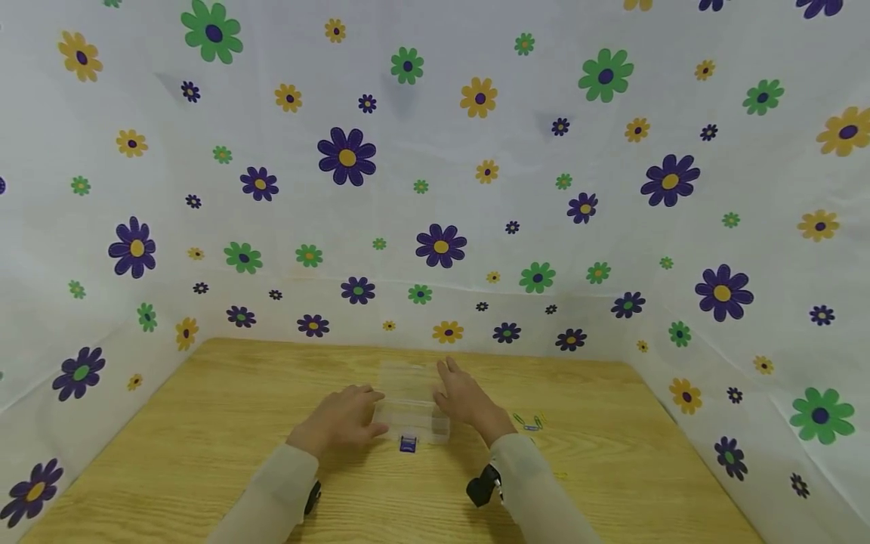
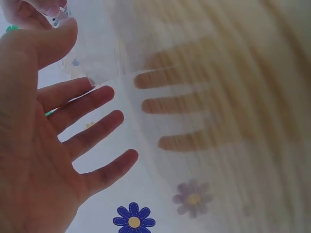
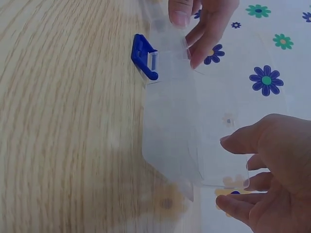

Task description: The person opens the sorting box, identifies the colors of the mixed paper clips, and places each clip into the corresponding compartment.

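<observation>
A clear plastic box (image 1: 408,419) sits on the table before me, its clear lid (image 1: 405,375) swung open towards the back wall. On its front edge is a blue latch (image 3: 142,57). My left hand (image 2: 53,126) is at the box's left end, its fingers straight and spread, with thumb and forefinger beside the plastic. My right hand (image 1: 465,397) is at the right end. In the right wrist view its thumb (image 3: 240,140) lies over the lid's edge and some fingers reach behind it; how firmly they press cannot be told.
To the right lie several paper clips (image 1: 529,423), green, blue and yellow. Closer to me, beside my right forearm, is a small yellow item (image 1: 560,475). A white sheet (image 1: 408,211) printed with flowers encloses the back and sides of the wooden table (image 1: 204,423).
</observation>
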Demonstrator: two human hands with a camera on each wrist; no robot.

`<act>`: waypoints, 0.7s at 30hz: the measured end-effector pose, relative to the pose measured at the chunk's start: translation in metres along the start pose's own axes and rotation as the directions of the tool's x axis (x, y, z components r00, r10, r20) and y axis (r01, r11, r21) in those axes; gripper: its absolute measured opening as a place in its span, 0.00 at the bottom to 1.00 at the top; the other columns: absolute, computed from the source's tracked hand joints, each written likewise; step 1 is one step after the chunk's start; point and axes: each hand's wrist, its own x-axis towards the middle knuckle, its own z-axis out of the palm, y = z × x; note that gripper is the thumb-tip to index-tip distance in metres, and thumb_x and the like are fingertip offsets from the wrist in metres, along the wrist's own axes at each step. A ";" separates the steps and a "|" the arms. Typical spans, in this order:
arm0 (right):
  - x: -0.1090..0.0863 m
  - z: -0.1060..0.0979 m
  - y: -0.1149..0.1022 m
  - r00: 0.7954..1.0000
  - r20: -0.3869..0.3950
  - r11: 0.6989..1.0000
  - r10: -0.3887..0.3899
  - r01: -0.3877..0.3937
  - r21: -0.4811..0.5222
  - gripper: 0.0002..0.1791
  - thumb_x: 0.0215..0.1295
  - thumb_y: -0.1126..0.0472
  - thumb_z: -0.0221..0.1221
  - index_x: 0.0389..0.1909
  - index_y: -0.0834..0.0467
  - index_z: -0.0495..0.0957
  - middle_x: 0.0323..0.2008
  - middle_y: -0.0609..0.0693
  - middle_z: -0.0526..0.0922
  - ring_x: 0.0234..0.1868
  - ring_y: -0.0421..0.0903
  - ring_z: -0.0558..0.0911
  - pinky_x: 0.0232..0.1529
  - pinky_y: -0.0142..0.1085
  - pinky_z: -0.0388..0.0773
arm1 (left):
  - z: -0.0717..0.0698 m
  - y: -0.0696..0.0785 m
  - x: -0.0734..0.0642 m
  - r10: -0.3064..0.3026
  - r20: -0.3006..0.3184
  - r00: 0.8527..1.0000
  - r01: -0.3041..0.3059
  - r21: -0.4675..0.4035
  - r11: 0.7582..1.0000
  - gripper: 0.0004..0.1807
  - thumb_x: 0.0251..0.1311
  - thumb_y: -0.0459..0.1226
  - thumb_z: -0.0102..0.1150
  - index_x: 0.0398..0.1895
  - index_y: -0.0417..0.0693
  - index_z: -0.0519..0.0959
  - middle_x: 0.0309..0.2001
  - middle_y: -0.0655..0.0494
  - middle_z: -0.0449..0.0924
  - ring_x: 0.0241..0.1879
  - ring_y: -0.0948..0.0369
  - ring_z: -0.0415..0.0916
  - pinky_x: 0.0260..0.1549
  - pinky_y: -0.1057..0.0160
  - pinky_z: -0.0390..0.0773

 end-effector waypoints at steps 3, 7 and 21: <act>0.000 0.002 0.001 1.000 0.014 1.000 0.009 -0.009 0.005 0.35 0.77 0.61 0.55 0.77 0.71 0.56 0.79 0.72 0.51 0.77 0.68 0.63 0.76 0.56 0.64 | 0.002 0.000 0.002 0.016 0.001 1.000 -0.016 0.006 1.000 0.32 0.66 0.52 0.64 0.65 0.40 0.78 0.65 0.39 0.79 0.64 0.40 0.76 0.59 0.36 0.78; 0.000 0.006 0.004 0.998 0.048 0.999 0.027 -0.029 0.043 0.37 0.77 0.60 0.54 0.79 0.70 0.52 0.81 0.70 0.45 0.79 0.67 0.59 0.77 0.56 0.60 | 0.004 -0.001 0.003 0.039 -0.003 0.999 -0.039 0.017 0.999 0.31 0.66 0.51 0.65 0.64 0.38 0.79 0.64 0.39 0.80 0.63 0.41 0.78 0.60 0.39 0.79; -0.001 0.005 0.004 0.992 0.113 0.997 0.052 -0.059 0.052 0.39 0.80 0.57 0.52 0.81 0.67 0.46 0.82 0.70 0.40 0.81 0.67 0.56 0.79 0.56 0.57 | 0.002 -0.009 0.004 0.007 0.010 1.000 -0.006 -0.093 0.996 0.31 0.67 0.52 0.64 0.68 0.47 0.77 0.66 0.46 0.79 0.67 0.44 0.75 0.67 0.41 0.73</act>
